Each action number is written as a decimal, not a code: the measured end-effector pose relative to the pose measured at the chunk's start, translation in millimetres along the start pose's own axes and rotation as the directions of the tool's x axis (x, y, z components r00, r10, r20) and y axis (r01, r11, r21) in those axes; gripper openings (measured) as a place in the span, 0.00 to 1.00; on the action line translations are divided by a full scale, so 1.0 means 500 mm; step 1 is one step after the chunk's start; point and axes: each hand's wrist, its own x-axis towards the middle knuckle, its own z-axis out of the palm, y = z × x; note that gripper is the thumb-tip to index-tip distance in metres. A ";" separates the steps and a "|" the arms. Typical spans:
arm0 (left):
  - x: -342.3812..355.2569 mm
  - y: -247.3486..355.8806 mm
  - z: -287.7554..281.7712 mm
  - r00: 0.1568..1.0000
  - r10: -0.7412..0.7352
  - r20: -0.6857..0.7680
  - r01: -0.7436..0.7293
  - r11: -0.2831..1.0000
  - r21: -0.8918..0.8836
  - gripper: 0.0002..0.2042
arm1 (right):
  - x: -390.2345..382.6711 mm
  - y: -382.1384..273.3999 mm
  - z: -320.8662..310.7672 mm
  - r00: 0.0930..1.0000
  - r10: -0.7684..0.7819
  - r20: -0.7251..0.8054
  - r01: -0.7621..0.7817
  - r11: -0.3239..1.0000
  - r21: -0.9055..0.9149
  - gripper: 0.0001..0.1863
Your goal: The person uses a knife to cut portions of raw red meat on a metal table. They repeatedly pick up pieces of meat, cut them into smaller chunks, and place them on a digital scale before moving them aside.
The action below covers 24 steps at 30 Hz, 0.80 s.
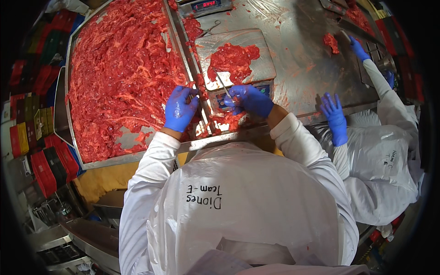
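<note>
Steel-plated scale (263, 68), set on a steel table (302, 68); red meat (234, 62), one ragged heap, lying about the middle of the scale's plate; right hand (247, 101), blue-gloved, at the near edge of the scale, over its panel; fingers curled and pinching a slim metal tool (221, 81), its tip reaching over the plate by the meat; whether tip and meat touch cannot be told.

Left hand (181, 109), blue-gloved, left of the scale, at the near right side of a wide tray (130, 139); fingers half bent, ends close to small red scraps; whether they pinch any cannot be told; tray itself left of the scale, spread with red meat, metal bottom showing in patches.

Scraps (231, 120), red, near side of the scale; ringed tool (211, 28), beyond its far left corner; second scale (206, 6), farther beyond, display lit red; small meat piece (331, 42), right of the scale; co-worker (376, 151), farther right, white-clad, blue-gloved, nearer hand (333, 118) with fingers spread.
</note>
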 end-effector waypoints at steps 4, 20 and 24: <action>-0.041 -0.069 0.019 1.000 -0.007 0.026 0.007 1.000 0.010 0.12 | 0.020 0.050 0.003 0.985 -0.122 0.119 0.121 0.993 0.014 0.09; 0.088 0.072 0.016 0.950 0.170 -0.261 -0.073 0.937 0.343 0.39 | -0.116 -0.064 -0.112 0.981 -0.159 -0.112 0.112 0.932 -0.344 0.15; 0.121 0.156 0.034 0.956 0.256 0.143 -0.226 0.954 -0.199 0.35 | 0.002 -0.071 -0.061 0.926 -0.340 -0.162 0.324 0.939 -0.117 0.23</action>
